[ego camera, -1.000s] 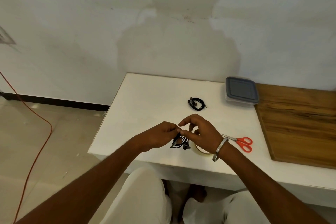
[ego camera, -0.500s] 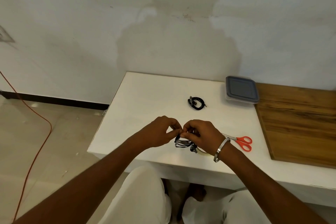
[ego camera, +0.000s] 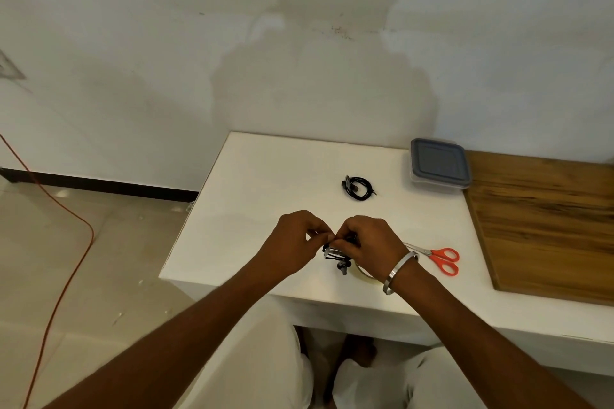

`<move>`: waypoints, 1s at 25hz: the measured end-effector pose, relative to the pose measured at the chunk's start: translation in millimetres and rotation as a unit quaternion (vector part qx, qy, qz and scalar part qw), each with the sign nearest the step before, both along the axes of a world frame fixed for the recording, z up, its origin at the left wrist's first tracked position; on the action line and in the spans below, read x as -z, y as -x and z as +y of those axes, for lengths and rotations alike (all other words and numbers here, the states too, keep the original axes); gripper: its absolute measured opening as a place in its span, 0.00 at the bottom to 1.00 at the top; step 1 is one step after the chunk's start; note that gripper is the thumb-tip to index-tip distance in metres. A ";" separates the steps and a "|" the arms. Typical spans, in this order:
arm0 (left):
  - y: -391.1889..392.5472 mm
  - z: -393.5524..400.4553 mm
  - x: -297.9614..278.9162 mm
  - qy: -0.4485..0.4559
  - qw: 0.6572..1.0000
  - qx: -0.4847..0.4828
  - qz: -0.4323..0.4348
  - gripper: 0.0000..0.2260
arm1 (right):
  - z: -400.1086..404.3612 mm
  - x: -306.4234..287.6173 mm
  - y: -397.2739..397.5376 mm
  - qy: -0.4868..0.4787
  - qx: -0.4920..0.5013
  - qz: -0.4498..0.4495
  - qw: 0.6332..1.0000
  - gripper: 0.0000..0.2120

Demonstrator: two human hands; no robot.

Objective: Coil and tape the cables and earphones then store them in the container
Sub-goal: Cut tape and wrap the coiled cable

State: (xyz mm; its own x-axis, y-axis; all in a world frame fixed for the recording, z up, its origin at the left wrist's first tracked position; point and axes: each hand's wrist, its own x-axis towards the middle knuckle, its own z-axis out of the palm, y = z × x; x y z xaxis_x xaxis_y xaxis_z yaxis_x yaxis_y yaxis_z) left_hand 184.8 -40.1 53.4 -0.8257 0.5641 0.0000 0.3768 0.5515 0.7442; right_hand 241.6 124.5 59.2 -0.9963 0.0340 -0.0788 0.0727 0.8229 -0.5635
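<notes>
Fingertips of left hand (ego camera: pixel 292 242) and right hand (ego camera: pixel 368 242) pinch the coiled earphones (ego camera: pixel 335 254) above the tape roll (ego camera: pixel 363 274). Taping step, apparently. Next: carry bundle to lidded container (ego camera: pixel 439 163), far-right of roll; lid needs opening.

The scissors (ego camera: pixel 438 257) are lying on the surface (ego camera: pixel 265 183) near its front edge. Just left of the scissors, both hands (ego camera: pixel 335 242) are meeting over the earphones (ego camera: pixel 335 254). Behind the scissors and to the left, a coiled cable (ego camera: pixel 358 188) is resting. Behind the scissors, the container (ego camera: pixel 439 163) is sitting by the wall. Right of the scissors, a wooden board (ego camera: pixel 545 226) is lying.
</notes>
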 end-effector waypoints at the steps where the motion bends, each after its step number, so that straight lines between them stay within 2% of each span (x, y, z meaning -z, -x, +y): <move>1: -1.7 1.6 0.3 -0.003 1.000 -0.003 -0.001 0.08 | -0.3 0.6 -0.2 -0.002 0.012 0.003 1.000 0.10; 5: -9.9 4.5 7.8 -0.026 0.999 0.020 0.039 0.10 | 0.9 1.1 0.5 0.040 0.080 0.034 0.995 0.07; 10: -9.3 3.5 10.7 -0.071 0.996 -0.061 0.004 0.07 | -5.1 -0.1 1.9 0.085 0.106 0.026 0.990 0.05; 15: -0.9 0.6 1.4 -0.071 0.995 -0.056 -0.052 0.04 | -4.4 -1.2 1.7 0.101 0.110 0.028 0.988 0.05; 25: 1.0 0.4 1.5 -0.063 0.994 -0.054 -0.067 0.05 | -2.7 0.9 0.7 0.110 0.081 0.076 0.988 0.05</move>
